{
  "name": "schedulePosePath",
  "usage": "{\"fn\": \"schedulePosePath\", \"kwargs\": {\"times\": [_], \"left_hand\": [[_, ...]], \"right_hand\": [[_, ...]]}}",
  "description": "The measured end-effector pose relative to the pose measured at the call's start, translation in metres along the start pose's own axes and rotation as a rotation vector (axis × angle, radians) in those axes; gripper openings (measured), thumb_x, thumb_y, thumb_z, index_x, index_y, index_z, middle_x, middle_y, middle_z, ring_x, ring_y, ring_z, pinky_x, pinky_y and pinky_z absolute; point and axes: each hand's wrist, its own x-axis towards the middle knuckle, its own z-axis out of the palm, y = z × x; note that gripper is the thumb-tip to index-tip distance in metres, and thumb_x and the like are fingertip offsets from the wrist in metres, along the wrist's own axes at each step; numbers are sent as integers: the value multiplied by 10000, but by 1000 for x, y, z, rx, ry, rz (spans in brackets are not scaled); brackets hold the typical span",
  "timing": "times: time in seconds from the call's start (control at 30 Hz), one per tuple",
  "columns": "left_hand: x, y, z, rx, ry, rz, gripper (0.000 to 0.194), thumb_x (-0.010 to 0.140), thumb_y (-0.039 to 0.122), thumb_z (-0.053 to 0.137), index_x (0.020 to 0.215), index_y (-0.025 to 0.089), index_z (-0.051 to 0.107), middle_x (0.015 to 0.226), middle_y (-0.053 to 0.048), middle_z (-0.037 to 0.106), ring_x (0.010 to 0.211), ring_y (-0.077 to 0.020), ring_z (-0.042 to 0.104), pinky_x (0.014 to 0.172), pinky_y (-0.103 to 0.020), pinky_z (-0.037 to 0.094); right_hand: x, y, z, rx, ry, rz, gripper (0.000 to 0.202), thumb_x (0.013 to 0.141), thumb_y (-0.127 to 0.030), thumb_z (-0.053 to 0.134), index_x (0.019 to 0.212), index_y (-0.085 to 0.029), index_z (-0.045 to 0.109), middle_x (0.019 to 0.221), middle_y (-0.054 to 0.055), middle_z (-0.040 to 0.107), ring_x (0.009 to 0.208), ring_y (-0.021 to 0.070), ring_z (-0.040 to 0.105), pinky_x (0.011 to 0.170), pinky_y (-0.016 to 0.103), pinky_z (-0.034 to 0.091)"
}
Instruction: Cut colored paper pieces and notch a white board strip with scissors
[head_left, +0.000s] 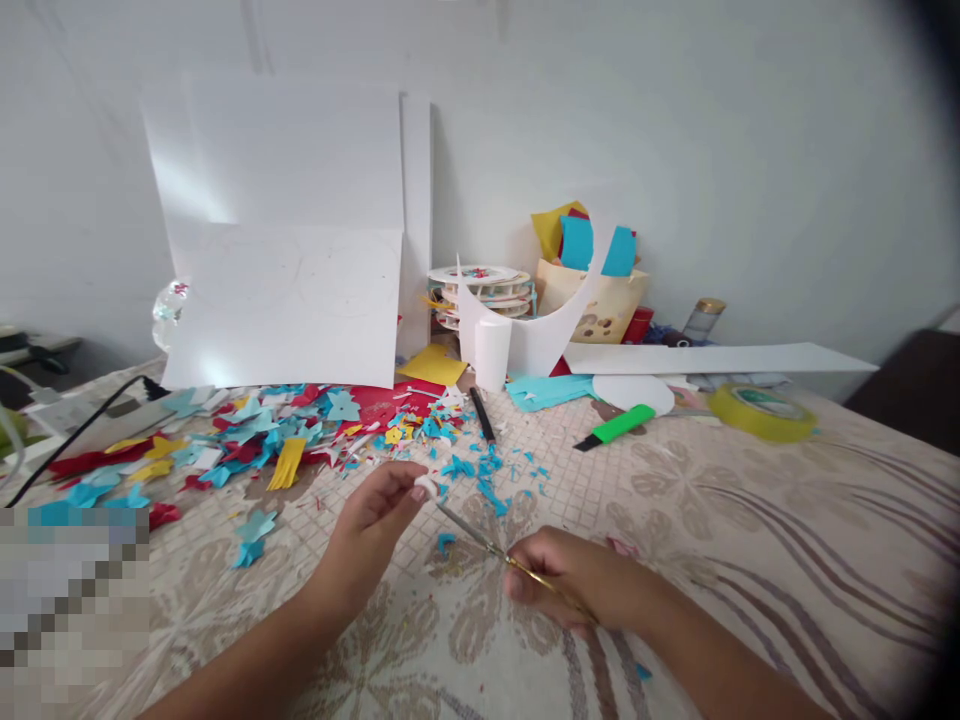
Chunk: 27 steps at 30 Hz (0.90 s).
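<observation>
Between the thumb and fingers of my left hand (386, 505) is a small white piece (427, 487), perhaps paper; its exact shape is too small to tell. My right hand (562, 575) is closed round the gold handles of a pair of scissors (469, 530). Their blades point up and left, with the tips at the white piece. Whether the blades are parted cannot be made out. Blue paper scraps (487, 485) lie on the patterned tablecloth (442, 640) just beyond my hands.
Coloured paper cutouts (255, 425) spread across the left. Behind stand white boards (285, 300), a white cylinder (492, 355) and a bag of coloured sheets (589, 300). A black pen (482, 415), a green cutter (615, 428) and yellow tape (761, 412) lie farther back.
</observation>
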Motion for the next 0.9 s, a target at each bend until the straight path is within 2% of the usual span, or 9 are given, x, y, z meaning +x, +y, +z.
{"fn": "schedulePosePath", "kwargs": {"times": [0.17,0.27,0.37,0.47,0.6,0.8,0.9], "left_hand": [[0,-1,0,-91,12,-66,116,737,263,626,802,196,557,754,13,621,776,-121,570,723,-220,410],[-1,0,-1,-119,10,-65,107,753,286,608,760,188,565,709,26,597,714,-93,545,688,-191,400],[-3,1,0,-128,25,-54,100,750,288,612,738,201,563,640,53,550,634,-69,506,613,-163,380],[-5,3,2,-114,27,-31,94,754,292,603,823,231,586,682,52,563,654,-79,519,642,-186,395],[-7,4,5,43,52,-40,218,750,306,598,944,213,632,650,33,580,623,-95,510,641,-209,404],[-7,7,6,1,47,-88,153,695,311,648,747,168,629,625,23,596,607,-107,540,612,-223,429],[-8,5,7,-28,9,-77,154,687,288,662,741,168,583,617,26,591,595,-105,548,589,-217,432]], "right_hand": [[-2,-6,0,-82,48,-48,521,743,-658,436,587,-161,421,429,-66,354,374,43,258,318,162,122],[-4,-6,0,-66,66,-76,539,762,-679,366,608,-164,403,442,-69,348,374,39,261,332,159,137],[-5,-6,1,-6,54,-37,547,765,-694,324,627,-171,401,409,-72,352,344,44,281,327,161,161],[-5,-6,1,25,80,-16,544,778,-686,309,635,-170,409,378,-73,353,333,48,302,337,161,187],[-4,-4,3,96,51,-58,557,758,-709,304,659,-174,424,382,-76,346,334,55,288,332,170,191],[-8,-12,0,87,27,13,552,729,-705,387,714,-161,476,450,-74,371,379,58,316,386,178,212],[-9,-15,-2,76,19,-6,579,712,-724,381,719,-155,485,453,-73,372,384,55,299,386,177,197]]}}
